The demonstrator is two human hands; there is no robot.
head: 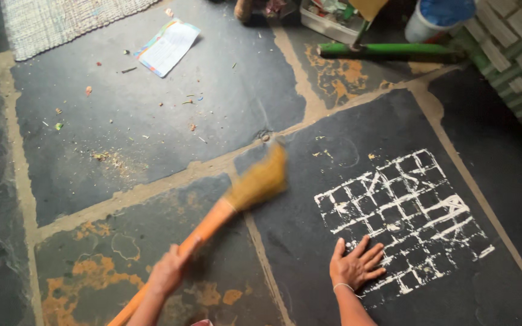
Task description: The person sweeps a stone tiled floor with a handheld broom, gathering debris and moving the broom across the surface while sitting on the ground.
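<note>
My left hand (pixel 167 271) grips the orange handle of a short grass broom (pixel 255 184). The broom's straw head is blurred and points up and right over the dark stone floor. My right hand (pixel 356 264) lies flat with fingers spread on a dark floor slab, at the lower left corner of a white chalk grid (pixel 403 211). It holds nothing. A thin bangle shows on that wrist.
Bits of litter and dust (pixel 113 160) lie scattered on the upper left slab, near a paper booklet (pixel 167 47). A woven mat (pixel 55 21) is at top left. A green-headed push broom (pixel 388 51), a bucket (pixel 436 18) and a block wall (pixel 518 54) stand at top right.
</note>
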